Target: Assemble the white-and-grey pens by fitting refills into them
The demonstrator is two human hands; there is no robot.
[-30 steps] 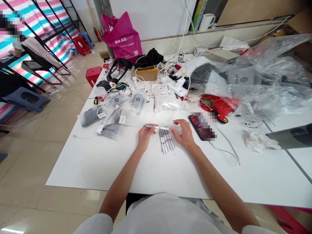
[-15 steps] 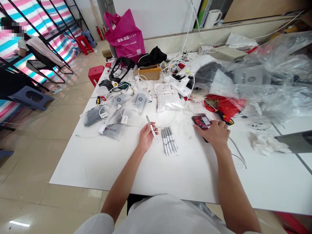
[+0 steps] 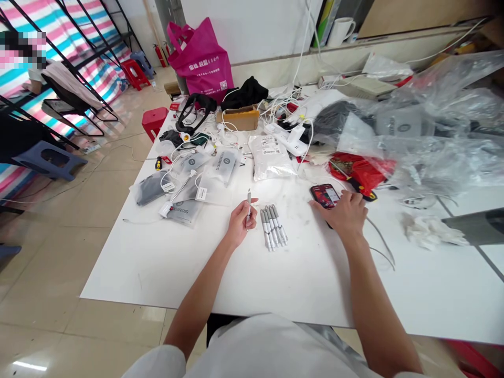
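Observation:
A silver-grey and white pen (image 3: 249, 197) points up from my left hand (image 3: 238, 222), whose fingers are closed around it above the table (image 3: 157, 268). Just right of that hand, several matching pens (image 3: 274, 226) lie side by side in a row. Farther right, my right hand (image 3: 347, 214) grips the lower side of a smartphone (image 3: 323, 195), thumb at its left and fingers at its right. Its lit screen shows red and dark shapes; the hand covers the lower part.
Grey pouches in plastic bags (image 3: 185, 210) and tangled cables spread over the left. Behind the pens are a white plastic package (image 3: 271, 160) and a power strip (image 3: 293, 139). Clear plastic bags (image 3: 444, 126) pile up at the right, near crumpled tissue (image 3: 429, 231). A person sits far left.
The pen in my left hand has turned from leaning left to nearly upright, and the fingers have curled further around it. My right hand has barely shifted on the smartphone.

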